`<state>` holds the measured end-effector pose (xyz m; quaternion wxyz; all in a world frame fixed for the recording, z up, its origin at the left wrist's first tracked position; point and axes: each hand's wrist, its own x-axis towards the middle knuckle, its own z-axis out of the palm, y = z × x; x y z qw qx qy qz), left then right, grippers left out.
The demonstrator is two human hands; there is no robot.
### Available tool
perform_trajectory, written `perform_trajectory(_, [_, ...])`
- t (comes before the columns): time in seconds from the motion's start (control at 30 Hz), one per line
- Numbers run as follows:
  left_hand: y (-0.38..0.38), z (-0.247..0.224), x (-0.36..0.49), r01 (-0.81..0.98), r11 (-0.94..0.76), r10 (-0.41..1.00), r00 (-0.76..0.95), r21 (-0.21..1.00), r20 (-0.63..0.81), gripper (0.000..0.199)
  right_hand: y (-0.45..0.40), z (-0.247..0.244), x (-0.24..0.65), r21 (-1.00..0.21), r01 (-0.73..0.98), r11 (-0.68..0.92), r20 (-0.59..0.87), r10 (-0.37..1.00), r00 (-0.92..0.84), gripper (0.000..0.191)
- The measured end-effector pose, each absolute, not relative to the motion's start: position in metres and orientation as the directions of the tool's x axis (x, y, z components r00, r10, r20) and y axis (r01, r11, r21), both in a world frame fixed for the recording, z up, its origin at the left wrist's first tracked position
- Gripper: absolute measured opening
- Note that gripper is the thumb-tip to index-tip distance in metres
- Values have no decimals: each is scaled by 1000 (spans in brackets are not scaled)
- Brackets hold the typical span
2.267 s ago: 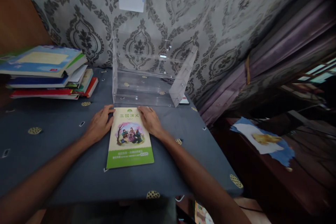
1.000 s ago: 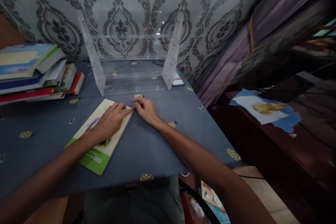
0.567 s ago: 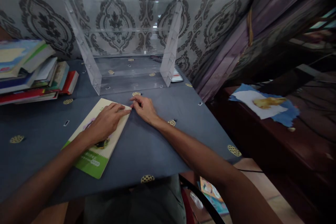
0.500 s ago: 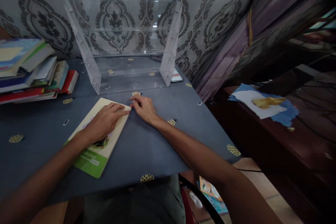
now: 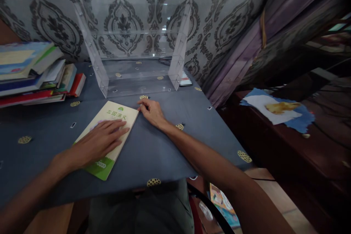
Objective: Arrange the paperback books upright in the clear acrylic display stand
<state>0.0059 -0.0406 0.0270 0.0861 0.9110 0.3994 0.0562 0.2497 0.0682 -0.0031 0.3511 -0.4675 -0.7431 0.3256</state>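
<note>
A cream and green paperback book with green Chinese characters on its cover lies closed and slanted on the cloth-covered table. Across the middle of that cover, my left hand rests flat with its fingers slightly spread, hiding part of the picture. My right hand lies on the table at the book's upper right corner. Its thumb and fingers are bent together on that corner, and the fingertips are partly hidden. Behind the book stands a clear acrylic rack with white-looking side panels.
On the left is an uneven stack of books. The dark blue tablecloth reaches to the patterned wall. A purple curtain hangs at right, beside a dark red surface holding a blue cloth. Colourful printed items lie below the table edge.
My left hand has slid down the cover toward me, uncovering the title near the top. My right hand stays at the book's corner. The view has shifted slightly.
</note>
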Motion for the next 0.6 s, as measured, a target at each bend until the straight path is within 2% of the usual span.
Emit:
perform_trajectory(0.03, [-50, 28, -5, 710, -669, 729, 685, 219, 7, 53, 68, -3, 250, -811, 466, 355, 220, 922, -319, 32])
perform_trajectory(0.13, [-76, 30, -39, 707, -668, 708, 700, 233, -96, 91, 69, -4, 251, -811, 462, 358, 220, 919, -326, 32])
perform_trajectory(0.2, [-89, 30, -53, 736, -645, 719, 676, 206, -159, 101, 69, -5, 251, -816, 456, 354, 216, 919, -329, 32])
perform_trajectory(0.33, [-99, 27, -59, 756, -645, 738, 654, 113, -164, 85, 70, -8, 251, -825, 441, 354, 219, 919, -328, 32])
perform_trajectory(0.43, [-102, 22, -51, 747, -663, 744, 664, 45, -77, 72, 70, -9, 251, -815, 434, 385, 249, 908, -337, 29])
perform_trajectory(0.6, [-104, 12, -32, 760, -648, 758, 650, -42, 58, 67, 72, -11, 251, -778, 417, 471, 295, 859, -419, 25])
